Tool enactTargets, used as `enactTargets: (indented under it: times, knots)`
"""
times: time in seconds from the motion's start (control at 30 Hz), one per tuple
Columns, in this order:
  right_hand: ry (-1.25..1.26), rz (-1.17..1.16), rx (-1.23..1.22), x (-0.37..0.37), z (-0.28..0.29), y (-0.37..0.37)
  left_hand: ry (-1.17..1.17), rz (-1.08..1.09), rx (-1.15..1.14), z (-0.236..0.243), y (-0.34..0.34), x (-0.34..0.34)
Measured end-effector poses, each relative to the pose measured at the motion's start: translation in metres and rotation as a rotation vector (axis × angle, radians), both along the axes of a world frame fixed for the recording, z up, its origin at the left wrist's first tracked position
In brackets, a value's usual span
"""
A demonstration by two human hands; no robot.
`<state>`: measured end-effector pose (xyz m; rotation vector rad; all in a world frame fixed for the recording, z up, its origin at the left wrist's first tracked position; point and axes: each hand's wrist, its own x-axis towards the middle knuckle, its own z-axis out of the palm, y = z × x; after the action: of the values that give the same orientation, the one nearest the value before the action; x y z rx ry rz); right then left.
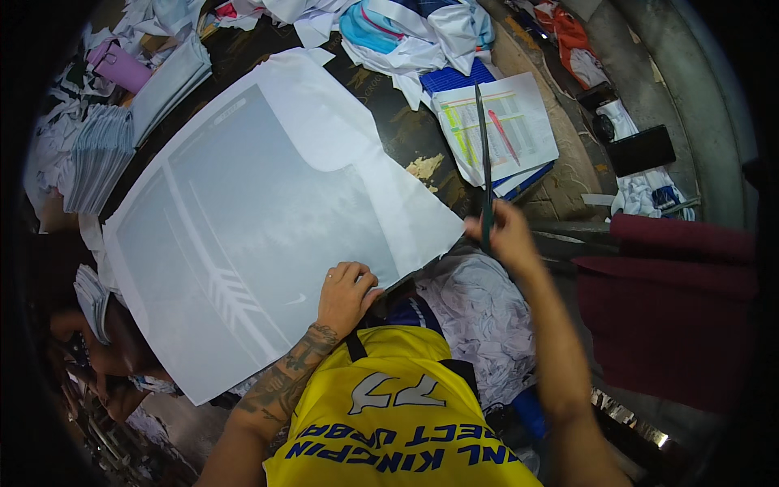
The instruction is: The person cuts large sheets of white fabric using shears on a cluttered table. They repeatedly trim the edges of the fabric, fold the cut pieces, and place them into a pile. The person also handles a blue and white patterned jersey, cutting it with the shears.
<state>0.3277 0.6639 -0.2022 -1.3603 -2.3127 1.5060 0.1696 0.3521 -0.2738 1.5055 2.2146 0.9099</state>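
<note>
Head view: your left hand (347, 294) lies flat, fingers loosely curled, pinning the near edge of the large grey printed sheet (251, 227) on the dark surface (389, 122). Your right hand (507, 235) is clenched round long scissors (484, 162), blades up. Keep the sheet taut. It is pale, white-bordered, faintly striped.

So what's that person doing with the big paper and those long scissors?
A person stands at a cluttered worktable. Their left hand presses down on the near edge of a big pale grey printed sheet spread across the table. Their right hand grips long scissors, blades pointing away, just past the sheet's right corner. A sheet of paper with coloured lines lies behind the scissors, and fabric scraps are piled at the far side.
</note>
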Motion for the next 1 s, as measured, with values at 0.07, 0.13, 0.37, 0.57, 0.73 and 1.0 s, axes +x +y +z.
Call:
enactTargets:
  times: [0.07,0.13,0.37,0.57,0.73,1.0]
  knots:
    - [0.026,-0.049,0.034,0.027,-0.002,-0.073,-0.007,0.046,0.030,0.001,0.002,0.002]
    - [-0.078,-0.083,-0.016,0.051,-0.009,-0.129,-0.058,0.103,0.046,0.002,0.002,0.003]
    - [-0.064,0.111,-0.539,0.133,0.005,-0.158,0.057,0.050,-0.017,-0.001,0.003,0.005]
    - [-0.232,0.327,-0.628,0.181,0.018,-0.178,0.026,0.104,-0.065,0.003,0.008,0.003]
    - [-0.097,0.200,-0.578,0.118,-0.045,-0.205,0.067,0.053,-0.012,0.016,0.002,0.005]
    - [-0.355,0.120,-0.686,0.081,-0.027,-0.191,-0.056,0.008,-0.102,0.023,0.000,0.004]
